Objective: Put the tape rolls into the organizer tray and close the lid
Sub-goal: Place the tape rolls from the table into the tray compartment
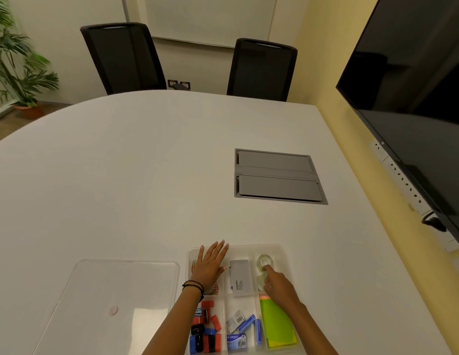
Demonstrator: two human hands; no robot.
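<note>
A clear tape roll (264,262) lies in the organizer tray's (283,254) far right compartment, just beyond the right hand (278,286), whose fingers pinch a second roll (261,281) beneath them. The left hand (210,265) rests flat and released on the tray's far left corner. Seating the roll flat should let the lid (115,301), left of both hands on the worktop (121,175), shut flush. A grey box (240,278) reads "camlin".

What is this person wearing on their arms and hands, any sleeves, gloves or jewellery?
No gloves and no sleeves in view: both forearms are bare. The left hand has thin black bands around its wrist. The right hand shows nothing worn on it.
</note>
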